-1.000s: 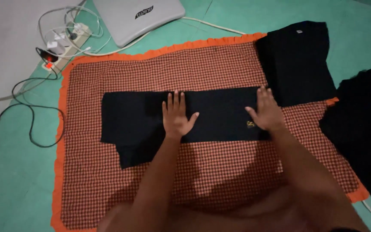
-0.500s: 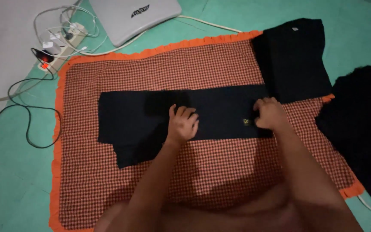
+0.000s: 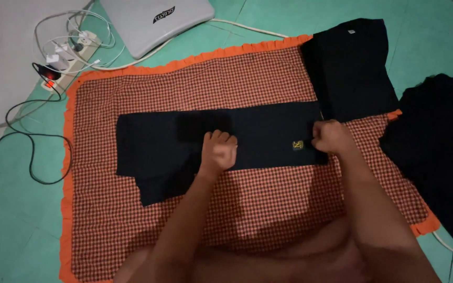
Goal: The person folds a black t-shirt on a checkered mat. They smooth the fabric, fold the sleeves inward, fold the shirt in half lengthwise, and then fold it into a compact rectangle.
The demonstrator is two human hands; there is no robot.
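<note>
Hands curled into fists, left hand [image 3: 218, 149] and right hand [image 3: 331, 137] gripping folded black garment [image 3: 258, 133], checkered cloth [image 3: 268, 204] beneath

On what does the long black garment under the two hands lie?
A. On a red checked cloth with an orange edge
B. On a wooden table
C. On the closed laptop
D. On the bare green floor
A: the garment, with the left hand and right hand closed on it, lies flat on the checked cloth, whose orange edge runs around it on the green floor.
</note>
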